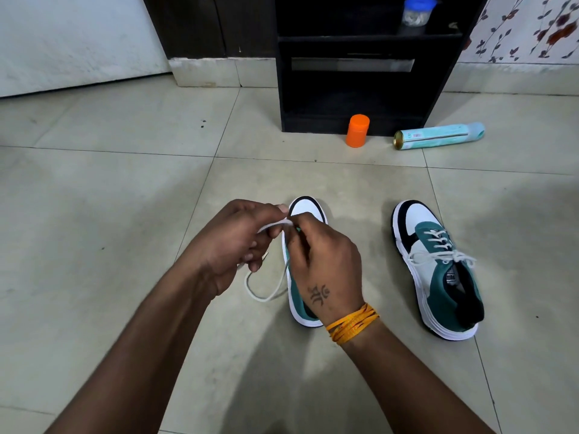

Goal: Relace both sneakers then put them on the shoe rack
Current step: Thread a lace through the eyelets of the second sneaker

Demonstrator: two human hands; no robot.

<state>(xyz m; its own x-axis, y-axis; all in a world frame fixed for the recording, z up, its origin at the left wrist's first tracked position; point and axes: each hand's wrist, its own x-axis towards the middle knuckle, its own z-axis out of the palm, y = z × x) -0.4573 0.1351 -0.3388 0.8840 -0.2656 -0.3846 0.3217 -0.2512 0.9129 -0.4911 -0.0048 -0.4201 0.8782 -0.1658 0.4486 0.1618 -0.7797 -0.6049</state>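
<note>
A white shoelace is pinched between the curled fingers of the left hand and the fingertips of the right hand, just above the left sneaker, which lies on the tiled floor with its toe pointed at the shoe rack. A slack loop of the lace is trailed onto the floor beside that sneaker; which eyelet it enters cannot be made out, since the hands cover the tongue. The right sneaker is set well apart to the right, its lace tied in a bow. An orange bottle and a lying spray can are seen in front of the rack, a blue-lidded jar on its upper shelf.
</note>
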